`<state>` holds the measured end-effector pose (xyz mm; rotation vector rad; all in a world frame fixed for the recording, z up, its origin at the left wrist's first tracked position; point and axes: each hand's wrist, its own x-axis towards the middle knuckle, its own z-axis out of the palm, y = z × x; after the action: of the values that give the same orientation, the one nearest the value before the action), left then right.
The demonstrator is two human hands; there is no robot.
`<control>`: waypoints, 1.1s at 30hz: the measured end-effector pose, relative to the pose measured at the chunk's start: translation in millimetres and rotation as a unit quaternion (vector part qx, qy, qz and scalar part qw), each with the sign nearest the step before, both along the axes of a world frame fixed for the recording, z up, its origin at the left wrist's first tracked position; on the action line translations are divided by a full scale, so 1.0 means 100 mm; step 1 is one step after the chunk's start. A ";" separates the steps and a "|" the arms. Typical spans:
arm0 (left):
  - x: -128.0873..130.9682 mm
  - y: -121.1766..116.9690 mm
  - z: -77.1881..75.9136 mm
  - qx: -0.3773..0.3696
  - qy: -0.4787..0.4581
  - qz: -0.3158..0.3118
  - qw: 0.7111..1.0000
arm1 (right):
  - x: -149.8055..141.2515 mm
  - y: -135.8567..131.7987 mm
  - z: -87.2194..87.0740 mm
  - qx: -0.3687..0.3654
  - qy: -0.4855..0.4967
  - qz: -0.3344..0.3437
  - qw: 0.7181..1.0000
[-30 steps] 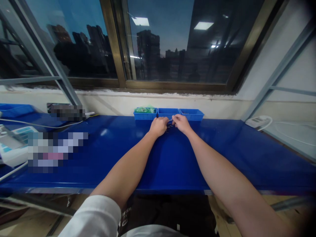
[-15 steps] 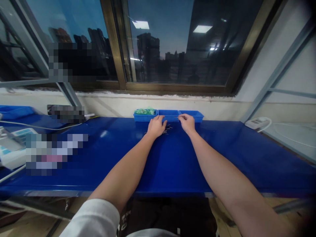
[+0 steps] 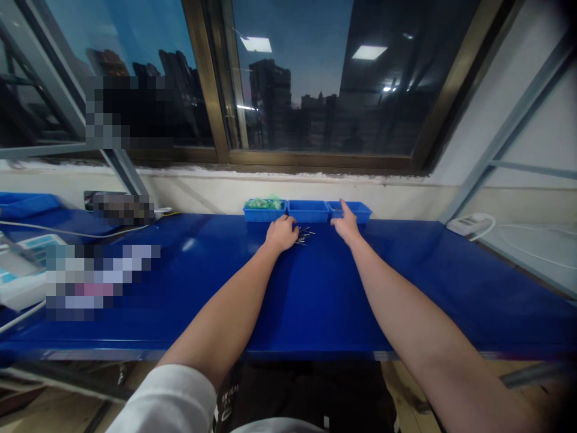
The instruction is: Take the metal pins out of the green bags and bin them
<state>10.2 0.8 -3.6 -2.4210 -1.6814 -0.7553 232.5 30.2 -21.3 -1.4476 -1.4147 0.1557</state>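
Note:
My left hand [image 3: 281, 233] rests on the blue table at the left edge of a small pile of thin metal pins [image 3: 306, 233]. Its fingers are curled together; whether a pin is between them is too small to see. My right hand [image 3: 346, 225] is at the front of the right blue bin [image 3: 363, 211], index finger stretched up and thumb apart, holding nothing visible. Some small dark bits show inside that bin. Beside it stand the middle blue bin [image 3: 309, 211] and the left blue bin [image 3: 265, 215], which has green plastic bags [image 3: 264, 204] in it.
The blue tabletop [image 3: 311, 300] runs up to the wall under a window. On the left stand a white device [image 3: 27, 270], a blurred patch and another blue tray [image 3: 27, 204]. A white power strip [image 3: 471, 225] lies at the right, by a grey metal frame.
My right hand has opened; the thin pin it pinched over the middle bin is no longer in its fingers. My left hand has shifted slightly, its fingers drawn in.

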 end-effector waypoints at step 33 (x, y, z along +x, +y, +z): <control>0.17 -0.03 -0.04 0.023 -0.002 -0.095 0.995 | -0.39 -0.24 0.08 -0.085 -0.226 0.082 0.967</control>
<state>27.2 -2.6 -7.9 -2.5738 -1.4327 -0.8124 193.0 6.0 -12.9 -1.5699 -1.9334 0.0522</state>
